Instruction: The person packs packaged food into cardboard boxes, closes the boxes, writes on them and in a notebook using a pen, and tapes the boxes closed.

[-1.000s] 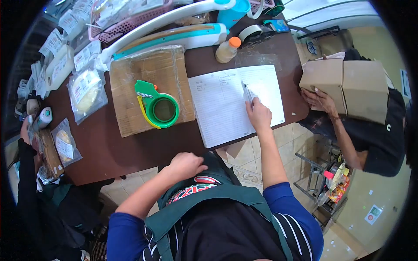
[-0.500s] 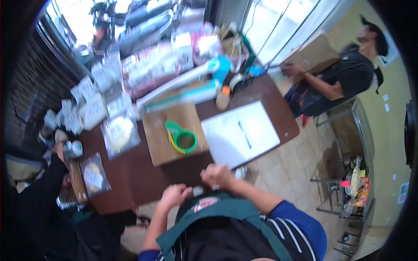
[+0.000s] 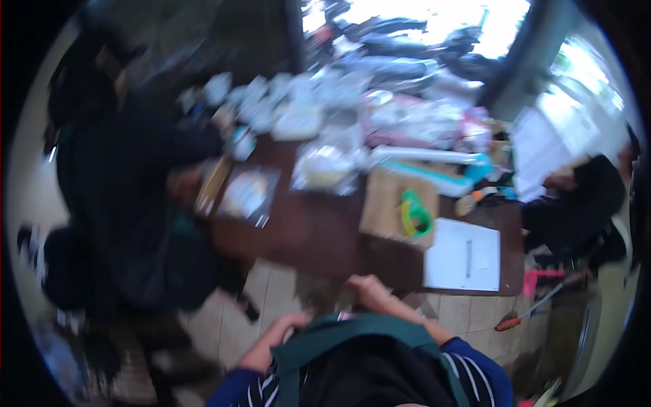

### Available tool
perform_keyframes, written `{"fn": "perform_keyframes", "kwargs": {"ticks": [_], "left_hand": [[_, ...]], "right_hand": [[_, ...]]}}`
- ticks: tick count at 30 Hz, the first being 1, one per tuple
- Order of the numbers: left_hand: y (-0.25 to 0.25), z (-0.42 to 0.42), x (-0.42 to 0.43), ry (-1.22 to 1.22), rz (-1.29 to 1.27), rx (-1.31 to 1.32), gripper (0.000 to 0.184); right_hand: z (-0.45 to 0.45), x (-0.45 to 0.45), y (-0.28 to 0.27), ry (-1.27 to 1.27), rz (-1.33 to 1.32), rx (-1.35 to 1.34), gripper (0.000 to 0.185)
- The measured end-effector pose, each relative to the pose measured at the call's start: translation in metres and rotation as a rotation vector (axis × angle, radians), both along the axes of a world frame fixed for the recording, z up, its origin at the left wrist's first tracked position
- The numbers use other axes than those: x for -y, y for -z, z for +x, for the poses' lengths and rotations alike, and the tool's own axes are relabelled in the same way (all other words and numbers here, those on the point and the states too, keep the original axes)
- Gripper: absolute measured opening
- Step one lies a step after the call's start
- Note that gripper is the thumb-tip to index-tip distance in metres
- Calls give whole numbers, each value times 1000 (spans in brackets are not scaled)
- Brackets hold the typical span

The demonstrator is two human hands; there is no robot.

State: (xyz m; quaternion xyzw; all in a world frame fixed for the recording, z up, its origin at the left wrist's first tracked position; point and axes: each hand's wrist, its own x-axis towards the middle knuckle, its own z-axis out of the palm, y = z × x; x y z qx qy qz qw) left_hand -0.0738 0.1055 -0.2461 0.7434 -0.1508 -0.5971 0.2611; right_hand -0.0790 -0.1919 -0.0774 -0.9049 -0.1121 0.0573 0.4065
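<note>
You look through one camera worn on your head, facing forward and down over your green apron [image 3: 380, 327] at the near edge, across the counter [image 3: 298, 237] at middle range, to the bright opening [image 3: 441, 17] far off (a wide, round-edged, blurred view).

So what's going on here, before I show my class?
The camera wearer's left hand and right hand are low, near the front edge of the dark brown table; blur hides whether they hold anything. A green and yellow tape dispenser lies on a brown cardboard box, beside a white paper notebook with a slim dark pen on it. A co-worker in dark clothing is at the table's left end.
</note>
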Motion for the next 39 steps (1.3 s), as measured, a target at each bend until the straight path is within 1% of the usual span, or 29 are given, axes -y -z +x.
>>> {"fn": "perform_keyframes", "kwargs": {"ticks": [1, 2, 6, 8, 9, 11, 12, 13, 14, 15, 16, 17, 18, 19, 20, 22, 23, 24, 26, 27, 28, 30, 31, 33, 34, 36, 37, 38, 39], "left_hand": [[-14, -14, -13, -109, 67, -157, 58], [-31, -23, -23, -221, 122, -282, 59], [-55, -66, -69, -612, 243, -523, 62], [11, -128, -105, -721, 265, -465, 64], [22, -143, -117, -799, 287, -402, 65], [29, -179, -140, -91, 302, 203, 54], [33, -206, -141, -445, 461, 176, 53], [36, -223, -142, -444, 527, 177, 57], [12, -226, -131, -671, 546, 133, 55], [26, -243, -131, -554, 477, 251, 51], [4, -242, -113, -1043, 462, 115, 47], [-25, -236, -92, -1174, 410, 80, 45], [-43, -231, -77, -1304, 353, 45, 44], [-31, -233, -72, -1325, 364, 48, 44], [6, -249, -67, -1326, 343, 25, 41], [49, -281, -53, -1337, 333, -16, 39], [60, -286, -49, -1120, 340, 194, 38], [63, -290, -46, -890, 341, 389, 37], [56, -284, -39, -958, 388, 232, 34], [38, -274, -38, -897, 459, 146, 33], [22, -271, -35, -934, 466, 95, 33], [2, -273, -38, -1033, 444, 73, 33], [-6, -273, -46, -1055, 427, 81, 33], [-12, -275, -73, -1048, 400, 96, 34], [-13, -275, -90, -1032, 383, 105, 34], [-19, -265, -132, -961, 363, 113, 36], [-25, -254, -156, -908, 359, 109, 37], [-33, -238, -178, -850, 357, 100, 38], [-39, -218, -197, -790, 354, 81, 39]], "right_hand": [[-1, -9, -1, 54, 70, -80, 10], [5, -18, -4, 45, -36, 50, 6], [22, -49, 4, -106, -121, 78, 13], [39, -62, -1, -197, -166, 92, 14], [47, -69, 1, -217, -134, 87, 16], [67, -78, 2, -237, -85, 52, 16], [81, -83, 1, -239, -41, 20, 16], [95, -86, 1, -247, -39, 26, 17], [109, -89, 6, -262, -27, 29, 17], [127, -92, 14, -268, 11, -59, 14], [144, -97, 21, -276, 47, -146, 13], [160, -102, 25, -299, 59, -140, 13], [176, -108, 28, -268, 133, -307, 14], [189, -114, 33, -236, 201, -479, 16], [200, -121, 43, -257, 205, -487, 16], [210, -132, 66, -336, 279, -282, 21], [205, -142, 51, -219, 386, -489, 14], [199, -151, 41, -225, 389, -499, 14], [185, -161, 34, -393, 165, -407, 6], [174, -165, 57, -539, 213, -31, 14], [160, -163, 60, -549, 211, -51, 14], [129, -163, 63, -692, 17, 79, 36], [117, -159, 63, -631, 21, 66, 36], [90, -146, 65, -782, -298, -254, 54], [82, -136, 73, -699, -281, -282, 54], [56, -115, 101, -765, -377, -574, 53], [54, -101, 83, -889, -349, -655, 54], [40, -88, 96, -890, -275, -791, 54], [18, -83, 140, -877, -259, -915, 55]]}}
